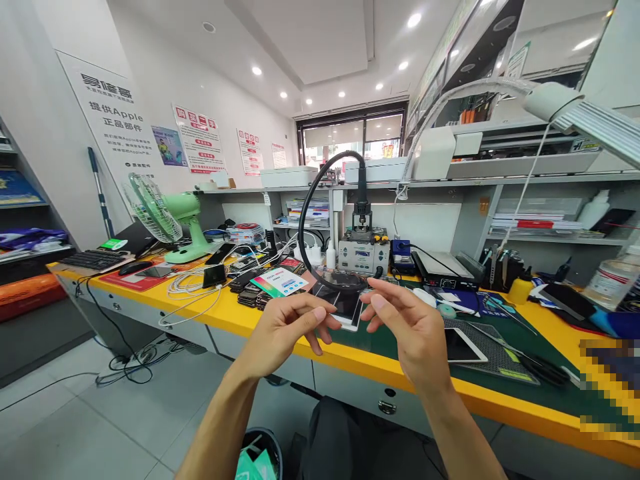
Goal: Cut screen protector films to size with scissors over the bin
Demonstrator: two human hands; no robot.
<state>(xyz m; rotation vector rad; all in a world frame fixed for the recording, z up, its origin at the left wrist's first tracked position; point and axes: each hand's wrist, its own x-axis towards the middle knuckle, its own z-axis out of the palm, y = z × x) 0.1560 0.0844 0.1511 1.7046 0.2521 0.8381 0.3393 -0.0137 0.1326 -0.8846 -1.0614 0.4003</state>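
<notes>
My left hand [295,323] is raised at the front edge of the bench, its thumb and index finger pinched together. Opposite it, my right hand [413,333] has its thumb close to its curled fingers. Anything between the fingertips is too small or clear to make out. Just behind the gap lies a white-edged phone [353,325], partly covered by my fingers. A white tablet-like device [465,347] with a dark screen rests beside my right wrist, overlapping a grey mat [505,350].
A hot-air station [363,253] with a looping black hose [301,233] stands behind my hands. Phone parts [250,297] and white cables [187,287] crowd the left, near a green fan [193,230]. Black-handled scissors [550,370] lie right. A bin [277,453] sits below.
</notes>
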